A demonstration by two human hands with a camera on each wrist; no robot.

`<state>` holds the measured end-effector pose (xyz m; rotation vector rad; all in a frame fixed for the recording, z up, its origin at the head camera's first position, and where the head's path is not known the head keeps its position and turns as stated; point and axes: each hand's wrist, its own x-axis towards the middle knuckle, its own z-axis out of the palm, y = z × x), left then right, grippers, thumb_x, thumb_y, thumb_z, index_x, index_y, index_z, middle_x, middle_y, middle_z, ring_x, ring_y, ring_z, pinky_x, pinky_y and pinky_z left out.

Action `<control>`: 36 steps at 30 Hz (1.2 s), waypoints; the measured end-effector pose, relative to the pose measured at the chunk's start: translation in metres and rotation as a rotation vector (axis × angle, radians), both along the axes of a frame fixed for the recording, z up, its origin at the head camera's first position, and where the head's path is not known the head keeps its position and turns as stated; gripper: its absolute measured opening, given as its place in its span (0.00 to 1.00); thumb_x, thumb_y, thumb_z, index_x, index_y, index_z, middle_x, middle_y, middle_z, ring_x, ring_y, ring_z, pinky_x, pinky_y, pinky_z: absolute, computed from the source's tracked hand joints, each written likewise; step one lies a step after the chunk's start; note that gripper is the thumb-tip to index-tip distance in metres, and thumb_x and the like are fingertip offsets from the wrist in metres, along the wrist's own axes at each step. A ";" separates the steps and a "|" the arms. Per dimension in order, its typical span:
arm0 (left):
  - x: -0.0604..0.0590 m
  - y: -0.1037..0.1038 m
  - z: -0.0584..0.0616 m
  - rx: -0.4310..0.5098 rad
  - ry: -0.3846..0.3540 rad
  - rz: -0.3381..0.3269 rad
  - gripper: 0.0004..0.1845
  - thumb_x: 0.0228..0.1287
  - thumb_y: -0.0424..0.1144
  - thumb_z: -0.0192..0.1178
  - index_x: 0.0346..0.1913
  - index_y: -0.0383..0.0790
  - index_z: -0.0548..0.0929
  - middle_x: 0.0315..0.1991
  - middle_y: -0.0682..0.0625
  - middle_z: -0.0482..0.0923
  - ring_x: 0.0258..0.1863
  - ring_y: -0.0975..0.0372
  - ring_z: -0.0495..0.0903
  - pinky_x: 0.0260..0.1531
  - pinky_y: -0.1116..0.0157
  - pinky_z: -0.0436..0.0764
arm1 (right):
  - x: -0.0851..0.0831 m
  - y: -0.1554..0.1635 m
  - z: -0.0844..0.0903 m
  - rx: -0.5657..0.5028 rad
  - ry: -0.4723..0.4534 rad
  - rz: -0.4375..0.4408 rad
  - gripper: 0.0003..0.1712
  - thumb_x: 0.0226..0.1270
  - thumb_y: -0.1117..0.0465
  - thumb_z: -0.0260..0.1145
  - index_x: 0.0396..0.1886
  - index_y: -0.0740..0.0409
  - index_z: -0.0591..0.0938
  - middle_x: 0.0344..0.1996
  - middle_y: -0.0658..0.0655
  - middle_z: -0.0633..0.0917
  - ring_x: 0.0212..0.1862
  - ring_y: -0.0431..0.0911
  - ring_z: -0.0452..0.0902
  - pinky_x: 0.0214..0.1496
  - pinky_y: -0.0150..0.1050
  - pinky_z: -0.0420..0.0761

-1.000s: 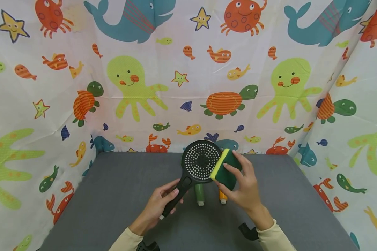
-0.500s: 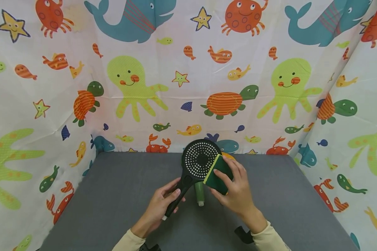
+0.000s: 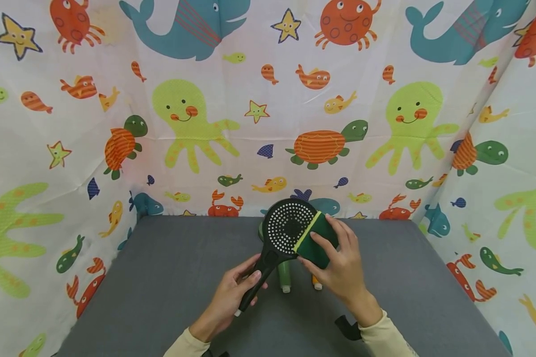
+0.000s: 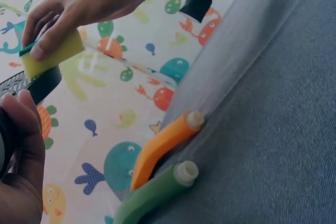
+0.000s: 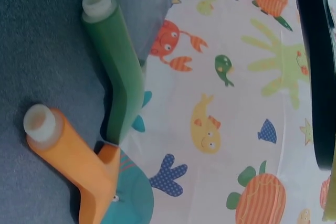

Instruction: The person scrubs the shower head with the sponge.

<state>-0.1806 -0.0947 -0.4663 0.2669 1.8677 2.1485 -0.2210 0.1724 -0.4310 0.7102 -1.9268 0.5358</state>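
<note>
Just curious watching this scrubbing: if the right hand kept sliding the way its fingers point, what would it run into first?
The right hand points up-left, pressing the sponge on the black perforated shower head. It would cross that face first; beyond lies the printed curtain, though depth is unclear.

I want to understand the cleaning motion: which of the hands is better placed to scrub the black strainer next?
Probably the right hand: it already pinches the sponge against the black strainer, while the left hand grips its handle.

The black skimmer [image 3: 290,230] hides most of the green skimmer [image 3: 284,275] and orange skimmer [image 3: 316,283].
</note>
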 end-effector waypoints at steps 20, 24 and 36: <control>0.006 0.006 0.000 0.001 0.012 0.024 0.30 0.71 0.48 0.58 0.73 0.48 0.66 0.56 0.44 0.76 0.37 0.62 0.81 0.25 0.69 0.78 | 0.010 -0.018 -0.010 -0.041 0.024 0.034 0.32 0.63 0.33 0.62 0.48 0.54 0.85 0.62 0.70 0.76 0.58 0.63 0.70 0.56 0.57 0.68; 0.007 0.007 0.001 0.006 0.016 0.029 0.30 0.71 0.48 0.58 0.73 0.48 0.67 0.57 0.45 0.76 0.37 0.62 0.81 0.25 0.70 0.78 | 0.006 -0.014 -0.007 -0.050 0.028 0.013 0.32 0.62 0.33 0.63 0.48 0.54 0.85 0.63 0.69 0.75 0.59 0.64 0.70 0.57 0.58 0.69; 0.010 0.012 0.002 -0.004 0.015 -0.004 0.31 0.71 0.49 0.58 0.73 0.47 0.66 0.51 0.40 0.79 0.36 0.62 0.82 0.25 0.70 0.79 | 0.003 -0.006 0.002 -0.101 0.019 -0.028 0.33 0.61 0.32 0.64 0.48 0.55 0.86 0.64 0.68 0.75 0.59 0.64 0.70 0.57 0.60 0.70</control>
